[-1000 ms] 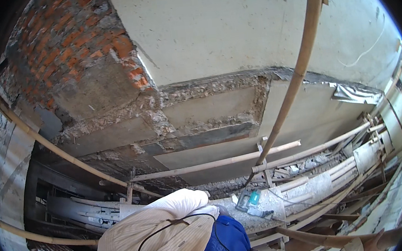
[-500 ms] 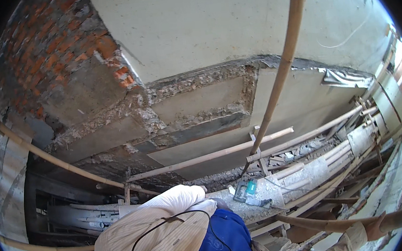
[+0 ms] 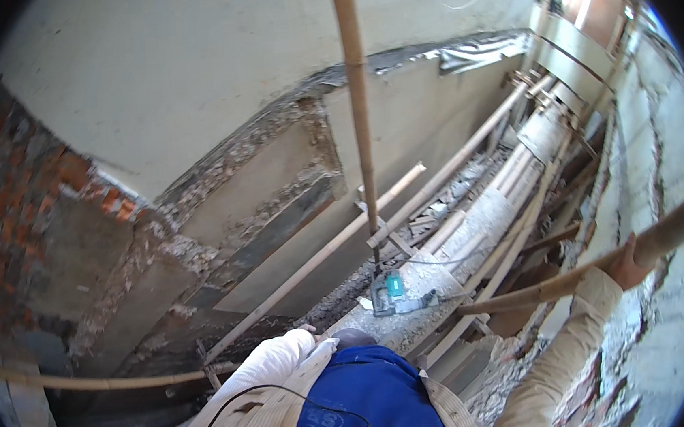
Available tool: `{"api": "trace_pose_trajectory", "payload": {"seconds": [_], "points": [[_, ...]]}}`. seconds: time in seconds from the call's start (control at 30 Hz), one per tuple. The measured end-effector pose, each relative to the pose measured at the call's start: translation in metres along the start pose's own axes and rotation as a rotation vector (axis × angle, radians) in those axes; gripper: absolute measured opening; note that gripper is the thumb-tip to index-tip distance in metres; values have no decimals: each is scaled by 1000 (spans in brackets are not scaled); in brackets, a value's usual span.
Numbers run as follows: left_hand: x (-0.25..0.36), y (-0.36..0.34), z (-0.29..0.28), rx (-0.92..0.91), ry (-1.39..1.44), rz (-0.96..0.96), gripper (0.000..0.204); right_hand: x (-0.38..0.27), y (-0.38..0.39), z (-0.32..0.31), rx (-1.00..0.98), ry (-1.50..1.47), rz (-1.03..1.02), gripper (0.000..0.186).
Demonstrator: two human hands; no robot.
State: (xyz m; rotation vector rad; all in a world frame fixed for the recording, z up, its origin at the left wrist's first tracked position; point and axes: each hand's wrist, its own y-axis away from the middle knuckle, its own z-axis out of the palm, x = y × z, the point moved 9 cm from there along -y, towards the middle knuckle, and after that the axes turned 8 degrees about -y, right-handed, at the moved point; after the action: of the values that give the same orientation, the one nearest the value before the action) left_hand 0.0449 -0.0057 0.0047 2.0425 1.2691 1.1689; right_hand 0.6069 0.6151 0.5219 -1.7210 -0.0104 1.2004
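At the right, my right hand (image 3: 630, 266) is wrapped round a thick bamboo pole (image 3: 550, 286) that slants up toward the right rim. My left arm reaches forward in a pale sleeve. Only a small part of my left hand (image 3: 310, 330) shows past the cuff, near my knee, and its fingers are too small to make out. A teal and grey power tool (image 3: 396, 288), like a rotary hammer, lies on the dusty plank (image 3: 405, 327) just ahead of me, apart from both hands.
An upright bamboo pole (image 3: 358, 122) stands ahead. Bamboo rails (image 3: 314, 269) run along the chipped plaster wall (image 3: 249, 173). Exposed brick (image 3: 18, 185) is at the left. Boards and poles (image 3: 517, 174) stretch away to the right, above gaps and rubble. A black cord (image 3: 272, 386) crosses my clothes.
My view has swung to the right, so the wall and poles sit further left and tilted. My right hand and forearm show more fully, still on the bamboo pole. The tool stays on the plank.
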Motion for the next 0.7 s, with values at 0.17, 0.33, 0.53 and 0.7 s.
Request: {"api": "trace_pose_trajectory", "payload": {"seconds": [0.17,0.33,0.53,0.7], "points": [[6,14,-2,-3,-40,-28,44,-20,8,4,-26,-289,7,68],[13,42,-10,-8,-23,-137,45,-33,10,4,-8,-356,16,67],[-3,30,-7,-17,-252,-232,53,-42,12,2,-5,-334,1,68],[-41,-7,11,-16,-246,-132,53,-45,13,3,-21,-314,0,69]]}}
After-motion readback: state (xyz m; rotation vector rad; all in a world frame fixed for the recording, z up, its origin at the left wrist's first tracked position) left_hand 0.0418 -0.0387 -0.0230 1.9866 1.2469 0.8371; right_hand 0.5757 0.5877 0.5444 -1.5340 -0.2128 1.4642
